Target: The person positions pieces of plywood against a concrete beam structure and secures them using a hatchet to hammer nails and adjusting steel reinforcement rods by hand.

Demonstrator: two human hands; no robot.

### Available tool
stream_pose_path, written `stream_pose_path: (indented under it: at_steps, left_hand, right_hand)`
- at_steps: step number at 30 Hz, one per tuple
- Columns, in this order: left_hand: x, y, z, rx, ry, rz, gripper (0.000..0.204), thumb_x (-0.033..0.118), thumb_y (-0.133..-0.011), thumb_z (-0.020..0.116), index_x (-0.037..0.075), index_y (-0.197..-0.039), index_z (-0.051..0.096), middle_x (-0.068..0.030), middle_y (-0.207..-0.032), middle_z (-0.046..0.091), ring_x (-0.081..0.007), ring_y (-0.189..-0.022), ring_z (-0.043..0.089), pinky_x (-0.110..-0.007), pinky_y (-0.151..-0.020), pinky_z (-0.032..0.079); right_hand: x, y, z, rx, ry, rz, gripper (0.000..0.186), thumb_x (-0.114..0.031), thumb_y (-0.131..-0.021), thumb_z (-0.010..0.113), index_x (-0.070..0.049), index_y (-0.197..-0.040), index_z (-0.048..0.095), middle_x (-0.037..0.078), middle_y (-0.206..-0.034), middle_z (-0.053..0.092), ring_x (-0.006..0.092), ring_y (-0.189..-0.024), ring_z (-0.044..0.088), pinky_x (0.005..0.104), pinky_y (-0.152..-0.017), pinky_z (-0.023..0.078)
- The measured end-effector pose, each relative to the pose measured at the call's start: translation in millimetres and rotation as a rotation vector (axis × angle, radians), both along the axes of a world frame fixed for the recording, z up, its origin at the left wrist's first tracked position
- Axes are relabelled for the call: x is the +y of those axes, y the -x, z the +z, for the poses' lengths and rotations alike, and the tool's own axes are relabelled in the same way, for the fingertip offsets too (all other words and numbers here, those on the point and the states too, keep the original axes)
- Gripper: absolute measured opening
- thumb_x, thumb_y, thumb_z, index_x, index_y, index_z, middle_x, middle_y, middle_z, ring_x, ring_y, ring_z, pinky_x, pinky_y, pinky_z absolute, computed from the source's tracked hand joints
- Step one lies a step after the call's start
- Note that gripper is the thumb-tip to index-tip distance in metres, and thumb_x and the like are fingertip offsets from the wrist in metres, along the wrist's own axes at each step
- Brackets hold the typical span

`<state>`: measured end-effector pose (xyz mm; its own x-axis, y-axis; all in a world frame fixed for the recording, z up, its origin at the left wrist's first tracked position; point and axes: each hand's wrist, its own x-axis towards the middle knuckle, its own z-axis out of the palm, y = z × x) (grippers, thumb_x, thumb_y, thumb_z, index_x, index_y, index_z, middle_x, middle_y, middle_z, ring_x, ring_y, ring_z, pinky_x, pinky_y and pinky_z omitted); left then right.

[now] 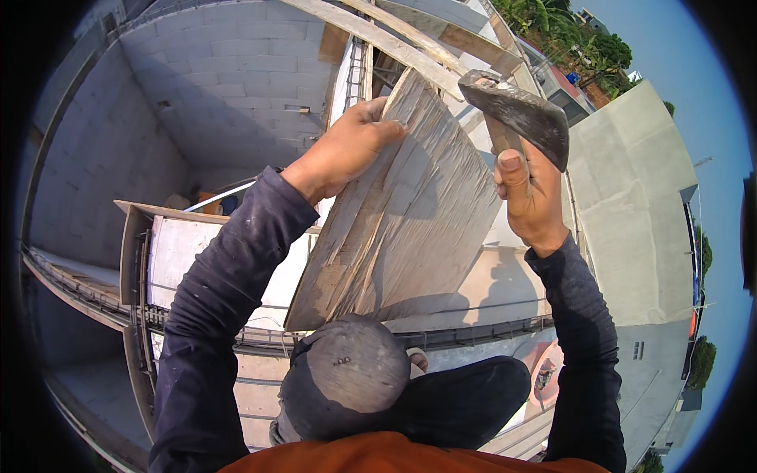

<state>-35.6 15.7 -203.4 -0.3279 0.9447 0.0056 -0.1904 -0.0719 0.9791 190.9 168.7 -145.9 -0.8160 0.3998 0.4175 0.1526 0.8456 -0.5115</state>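
Observation:
My left hand [347, 150] grips the upper left edge of a weathered plywood board [410, 213], whose surface is split and splintered along its left part. My right hand [527, 197] is wrapped round the wooden handle of a hammer [520, 110], its dark metal head raised just beyond the board's upper right side. The board is tilted in front of me, its lower edge near my dusty bent knee [343, 374] at the bottom centre.
Pale block walls [221, 71] enclose a drop at the left. Rebar cages [441, 339] and formwork boards [197, 260] run around me. Timber planks [386, 35] cross at the top. A pink container [544, 370] sits at lower right, beside my leg. A grey slab [631, 236] lies rightward.

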Motion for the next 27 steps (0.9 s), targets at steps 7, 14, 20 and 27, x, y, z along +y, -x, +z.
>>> stream_pose_path:
  at_steps: [7,14,20,27]
  left_hand:
    - [10,-4,-4,0.186,-0.079,0.061,0.051,0.015,-0.102,0.058,-0.006,-0.148,0.05,-0.016,-0.122,0.069,-0.0204,-0.109,0.067,-0.035,-0.098,0.054]
    - [2,-3,-10,0.101,0.007,0.112,0.052,0.014,-0.102,0.057,-0.006,-0.15,0.049,-0.0171,-0.125,0.068,-0.0216,-0.111,0.066,-0.034,-0.101,0.051]
    - [0,-12,4,0.135,-0.014,0.099,0.055,0.018,-0.102,0.056,-0.007,-0.15,0.048,-0.019,-0.127,0.067,-0.0236,-0.115,0.064,-0.035,-0.103,0.05]
    - [-2,-10,-19,0.098,0.017,0.164,0.057,0.02,-0.102,0.058,-0.008,-0.151,0.047,-0.0204,-0.131,0.063,-0.0252,-0.123,0.06,-0.035,-0.11,0.043]
  right_hand:
    - [35,20,-18,-0.062,-0.056,-0.149,0.065,-0.067,-0.105,0.047,-0.003,-0.106,0.062,0.006,-0.063,0.053,0.0187,-0.058,0.057,0.0342,-0.057,0.046]
    - [-2,0,-38,0.216,-0.005,0.081,0.058,-0.061,-0.101,0.061,-0.003,-0.109,0.062,0.006,-0.077,0.062,0.0161,-0.067,0.065,0.0308,-0.062,0.051]
    - [66,35,-36,-0.187,-0.321,-0.118,0.062,-0.069,-0.1,0.054,-0.008,-0.101,0.061,0.017,-0.081,0.066,0.0372,-0.072,0.07,0.0402,-0.065,0.054]
    - [28,24,-23,0.075,-0.048,0.082,0.07,-0.072,-0.102,0.047,-0.004,-0.111,0.062,0.006,-0.074,0.058,0.018,-0.065,0.06,0.0285,-0.061,0.046]
